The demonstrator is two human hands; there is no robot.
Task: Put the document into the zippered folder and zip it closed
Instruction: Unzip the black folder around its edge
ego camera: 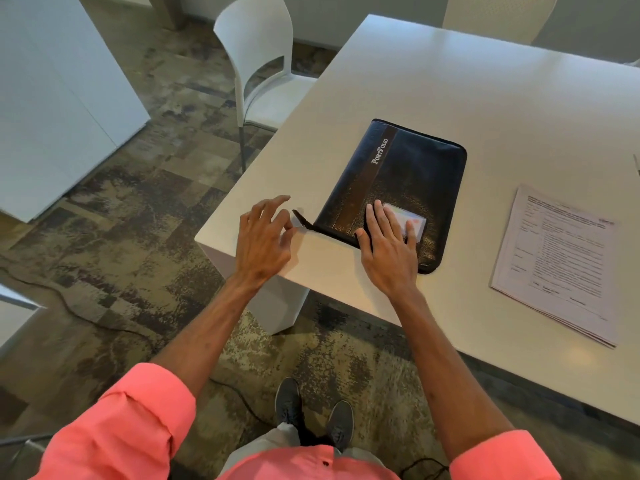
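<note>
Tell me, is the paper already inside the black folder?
No, the document lies on the white table, apart from the closed black folder, which the right hand presses flat.

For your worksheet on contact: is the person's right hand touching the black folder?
Touching. The head view shows the right hand lying flat on the folder at its near end, fingers spread over the cover and partly over the card window, with no gap visible.
</note>
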